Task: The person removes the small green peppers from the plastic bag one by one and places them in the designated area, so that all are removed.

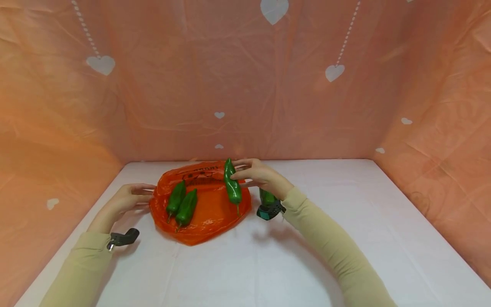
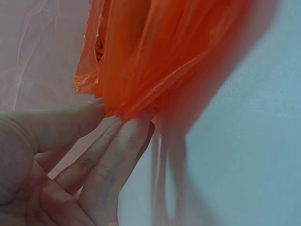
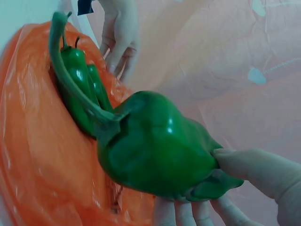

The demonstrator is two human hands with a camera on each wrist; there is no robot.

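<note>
An orange plastic bag (image 1: 212, 209) lies spread on the white table, with black print on its far side. Two green peppers (image 1: 186, 207) rest side by side on its left part. My left hand (image 1: 122, 201) pinches the bag's left edge between thumb and fingers, as the left wrist view shows. Over the bag's right side, my right hand (image 1: 258, 174) holds another green pepper (image 3: 155, 146) between thumb and fingers, its stem hanging down toward the bag in the head view.
Another green pepper (image 1: 267, 197) is partly visible beneath the right wrist, beside the bag. A white cloth (image 1: 238, 273) covers the table. Orange sheets with white hearts (image 1: 274, 10) enclose the back and both sides.
</note>
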